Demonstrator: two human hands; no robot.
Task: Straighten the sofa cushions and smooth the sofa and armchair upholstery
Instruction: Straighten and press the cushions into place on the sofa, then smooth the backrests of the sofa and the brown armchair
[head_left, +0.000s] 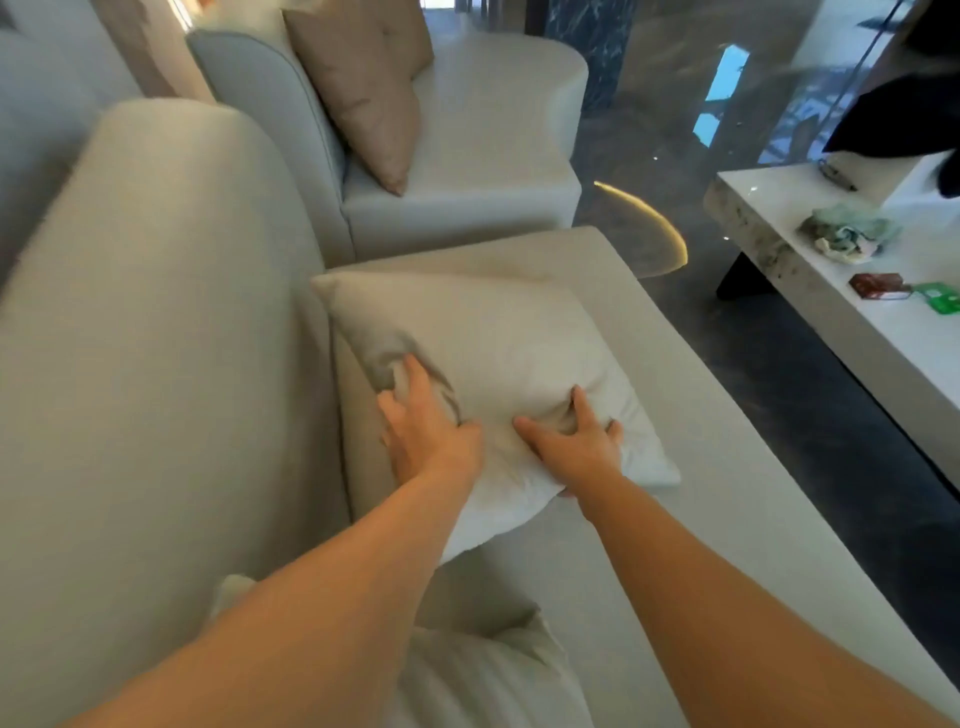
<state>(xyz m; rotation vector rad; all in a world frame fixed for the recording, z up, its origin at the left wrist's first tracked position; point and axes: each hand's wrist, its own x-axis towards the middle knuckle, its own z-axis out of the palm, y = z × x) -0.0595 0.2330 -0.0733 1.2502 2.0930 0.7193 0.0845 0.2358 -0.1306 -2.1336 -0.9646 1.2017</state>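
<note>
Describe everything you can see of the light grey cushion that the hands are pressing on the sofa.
The light grey cushion is square, soft and made of matte woven-looking fabric that matches the sofa. It lies tilted on the seat, its far corner leaning against the backrest, one corner pointing toward the person. The left hand presses its near-left part, making deep creases; the right hand grips its near edge, fingers sunk into the filling. No pattern, piping or zipper is visible.
</note>
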